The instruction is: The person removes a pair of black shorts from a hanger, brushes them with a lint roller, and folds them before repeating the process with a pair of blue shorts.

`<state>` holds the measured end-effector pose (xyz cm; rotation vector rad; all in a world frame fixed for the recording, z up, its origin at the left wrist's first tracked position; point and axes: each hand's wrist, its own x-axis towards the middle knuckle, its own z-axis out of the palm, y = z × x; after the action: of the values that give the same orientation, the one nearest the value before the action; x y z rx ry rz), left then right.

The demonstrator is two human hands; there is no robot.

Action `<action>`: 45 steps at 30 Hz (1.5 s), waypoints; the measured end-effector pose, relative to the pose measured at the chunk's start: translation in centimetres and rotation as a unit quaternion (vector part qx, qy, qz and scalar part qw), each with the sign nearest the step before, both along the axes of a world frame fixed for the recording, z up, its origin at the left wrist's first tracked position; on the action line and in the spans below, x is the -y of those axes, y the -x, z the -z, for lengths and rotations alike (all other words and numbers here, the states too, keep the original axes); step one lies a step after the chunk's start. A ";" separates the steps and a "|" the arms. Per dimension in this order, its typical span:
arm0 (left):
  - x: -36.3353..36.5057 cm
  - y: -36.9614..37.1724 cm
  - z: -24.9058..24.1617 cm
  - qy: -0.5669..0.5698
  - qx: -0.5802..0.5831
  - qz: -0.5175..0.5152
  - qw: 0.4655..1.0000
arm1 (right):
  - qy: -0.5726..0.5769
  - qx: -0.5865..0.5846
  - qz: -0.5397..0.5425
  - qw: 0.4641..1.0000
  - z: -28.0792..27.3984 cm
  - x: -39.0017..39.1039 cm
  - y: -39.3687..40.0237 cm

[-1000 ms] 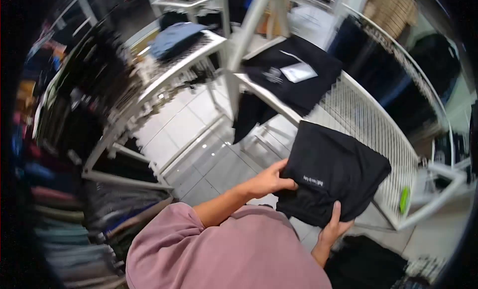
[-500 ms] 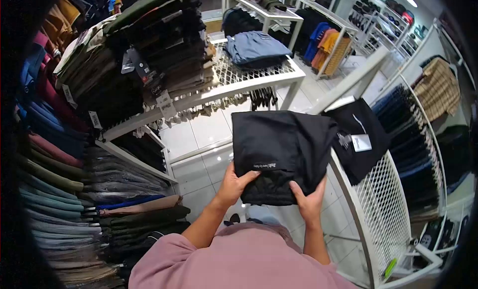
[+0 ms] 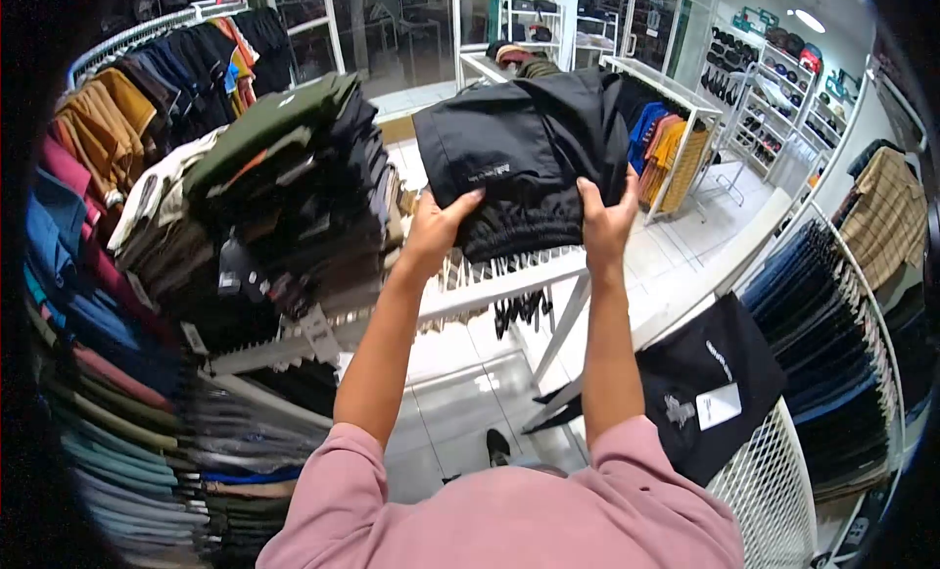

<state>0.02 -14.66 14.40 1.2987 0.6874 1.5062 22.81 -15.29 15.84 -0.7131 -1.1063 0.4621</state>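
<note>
Both of my hands hold a folded pair of black elastic-waist pants [image 3: 529,143] out in front of me. My left hand [image 3: 436,224] grips the left edge, its thumb on top beside a small white print. On the right edge, my right hand [image 3: 609,216] has its thumb over the cloth and its fingers underneath, mostly hidden. The gathered waistband faces me. The pants are over the white mesh-topped table [image 3: 460,300] and cover most of its top.
A tall stack of folded clothes [image 3: 294,197] with hanging tags stands at left. Another black garment with a white tag [image 3: 720,405] lies on a white mesh rack [image 3: 774,481] at right. Hanging jeans [image 3: 818,324] line the right side; packed hanging clothes [image 3: 127,461] fill the lower left.
My hands have carried the black pants forward and up, arms now stretched out over the table. The view has tilted up, showing more of the store's far side.
</note>
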 end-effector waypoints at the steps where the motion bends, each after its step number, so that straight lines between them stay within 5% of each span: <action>1: -1.9 -0.7 -0.5 0.022 0.019 -0.015 0.999 | 0.033 -0.040 -0.002 0.999 -0.1 -2.4 -0.2; 3: -7.3 -0.9 2.3 0.062 0.025 -0.033 0.997 | 0.111 -0.121 0.010 0.986 4.1 -10.5 -1.1; 5: -12.7 -0.4 9.0 0.163 -0.010 -0.069 0.984 | 0.209 -0.014 0.097 0.973 9.9 -15.5 -1.4; 6: -14.2 -0.3 12.6 0.217 -0.031 -0.090 0.971 | 0.243 -0.052 0.000 0.969 11.7 -15.2 -0.8; 7: -13.2 -0.8 13.9 0.212 -0.083 -0.131 0.965 | 0.345 0.083 0.105 0.929 16.1 -16.8 -0.9; 8: -12.2 -1.0 15.0 0.207 -0.136 -0.173 0.953 | 0.391 0.077 0.126 0.908 14.9 -14.7 -0.5; 9: -12.3 -0.9 15.6 0.216 -0.055 -0.146 0.964 | 0.362 0.045 0.123 0.923 15.7 -15.3 -0.5; 18: -8.3 -1.1 13.6 0.219 -0.005 -0.113 0.969 | 0.313 -0.034 0.057 0.948 16.2 -13.5 -0.9; 20: -5.1 -1.9 12.4 0.260 0.032 -0.143 0.955 | 0.282 -0.092 0.016 0.955 15.3 -9.6 0.6; 24: 2.5 -2.7 16.1 0.158 -0.060 -0.119 0.978 | 0.152 0.084 0.093 0.980 20.4 0.1 3.9; 25: 4.4 -2.6 17.5 0.148 -0.081 -0.081 0.982 | 0.197 0.022 0.004 0.980 20.2 4.4 4.8; 30: 14.3 -1.7 26.2 0.270 -0.179 0.108 0.940 | 0.409 0.049 -0.032 0.911 30.3 19.5 5.7; 34: 20.2 -1.2 34.3 0.234 -0.278 0.224 0.904 | 0.477 0.066 0.119 0.868 38.8 28.1 4.3; 37: 23.8 -2.7 36.2 0.180 -0.326 0.299 0.879 | 0.473 -0.001 0.203 0.857 38.0 33.6 4.4; 41: 25.4 -7.0 32.5 0.154 -0.346 0.346 0.859 | 0.478 -0.120 0.223 0.841 39.0 35.6 2.4; 45: 23.2 -11.8 32.9 0.034 -0.314 0.297 0.901 | 0.417 -0.143 0.273 0.855 40.0 32.9 0.3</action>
<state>11.79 -37.90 -18.55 1.7571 0.6428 0.5549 22.54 -48.19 -24.15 -1.6119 -0.3360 0.5283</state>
